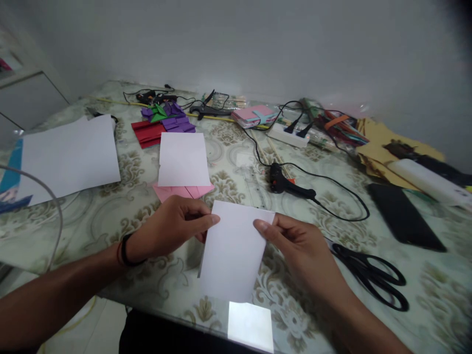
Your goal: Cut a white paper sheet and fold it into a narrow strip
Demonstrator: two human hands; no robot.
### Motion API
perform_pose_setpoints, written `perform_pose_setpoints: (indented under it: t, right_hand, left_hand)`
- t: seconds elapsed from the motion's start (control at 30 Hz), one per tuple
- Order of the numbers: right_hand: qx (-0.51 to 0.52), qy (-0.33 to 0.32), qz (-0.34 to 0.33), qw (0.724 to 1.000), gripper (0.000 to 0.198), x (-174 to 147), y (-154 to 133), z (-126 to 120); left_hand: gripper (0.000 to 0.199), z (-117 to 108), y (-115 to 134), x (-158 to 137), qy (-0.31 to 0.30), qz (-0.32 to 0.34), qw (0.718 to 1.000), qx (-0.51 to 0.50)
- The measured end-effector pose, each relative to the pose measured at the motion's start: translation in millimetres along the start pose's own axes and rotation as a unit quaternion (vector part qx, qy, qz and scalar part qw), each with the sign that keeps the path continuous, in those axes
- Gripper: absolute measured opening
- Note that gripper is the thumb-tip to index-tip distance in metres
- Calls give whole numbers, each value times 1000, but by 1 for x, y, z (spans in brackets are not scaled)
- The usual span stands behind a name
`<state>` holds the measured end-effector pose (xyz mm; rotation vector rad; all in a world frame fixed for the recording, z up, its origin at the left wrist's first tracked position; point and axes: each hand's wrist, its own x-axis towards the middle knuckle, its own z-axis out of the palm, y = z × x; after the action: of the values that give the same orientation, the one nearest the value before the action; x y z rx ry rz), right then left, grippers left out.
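A white sheet of paper (232, 255), seemingly folded, is held up between my two hands above the near edge of the table. My left hand (177, 223) pinches its upper left edge between thumb and fingers. At the upper right corner, my right hand (295, 241) grips it the same way. Beyond my left hand, a white paper square (183, 160) lies partly over a pink folded paper (184, 191). Black-handled scissors (372, 275) rest just right of my right hand, their blades mostly hidden. Ahead of it lies a black glue gun (291, 184) with its cord.
Large white sheets (73, 160) cover the left of the patterned table (147, 285). Red folded paper (147, 132) and purple folded pieces (179, 124) sit behind. A white power strip (289, 135), black phone (405, 216) and yellow paper (383, 142) occupy the right side.
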<state>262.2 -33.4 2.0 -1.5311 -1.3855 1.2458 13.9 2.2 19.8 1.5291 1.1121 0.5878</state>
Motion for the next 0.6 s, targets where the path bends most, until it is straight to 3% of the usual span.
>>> perform_pose_setpoints:
  t: [0.6]
  right_hand:
    - [3, 5, -3, 1000, 48, 2, 3, 0]
  left_hand:
    - [29, 1, -4, 3, -5, -12, 1000, -10]
